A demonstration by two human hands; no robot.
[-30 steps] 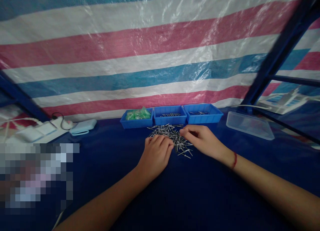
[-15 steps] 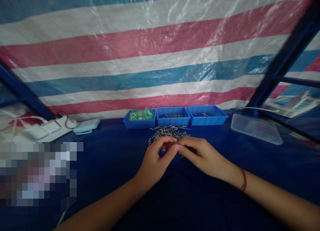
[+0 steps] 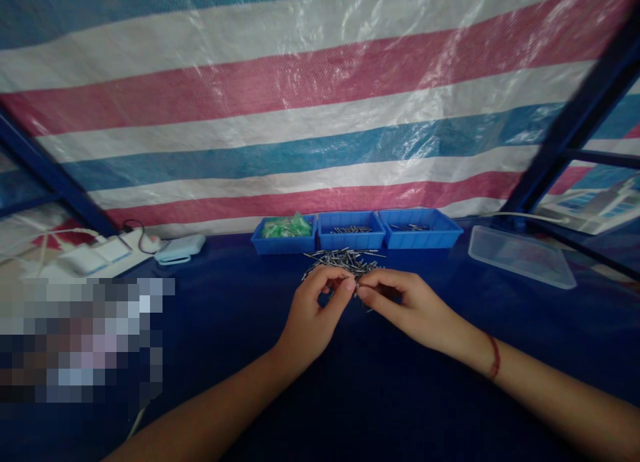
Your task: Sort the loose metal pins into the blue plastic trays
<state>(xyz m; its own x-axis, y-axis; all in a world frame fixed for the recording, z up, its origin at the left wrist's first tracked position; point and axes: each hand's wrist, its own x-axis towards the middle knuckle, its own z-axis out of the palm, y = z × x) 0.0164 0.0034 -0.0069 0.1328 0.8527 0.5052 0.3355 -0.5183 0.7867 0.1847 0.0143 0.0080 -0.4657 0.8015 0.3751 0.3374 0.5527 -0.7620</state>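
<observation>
A loose pile of thin metal pieces (image 3: pixel 341 259), which look like long screws or rivets, lies on the dark blue table. Just in front of the pile my left hand (image 3: pixel 320 305) is closed in a pinch, thumb against index finger. Facing it, my right hand (image 3: pixel 400 302) pinches too, its fingertips almost touching the left ones. Between the two sets of fingertips a small bit of something metallic shows, too small to name. A red bracelet (image 3: pixel 495 357) circles the right wrist.
Behind the pile stand three blue bins: a left bin (image 3: pixel 259 247) with green plastic packaging, a middle bin (image 3: pixel 350 243) and a right bin (image 3: pixel 425 240) with metal pieces. A clear plastic lid (image 3: pixel 520 257) lies right. A power strip (image 3: pixel 117 257) and light-blue case (image 3: pixel 180 249) sit left.
The fingertips of my two hands have come slightly apart. The whole view has shifted a little, so the bins and pile appear farther right.
</observation>
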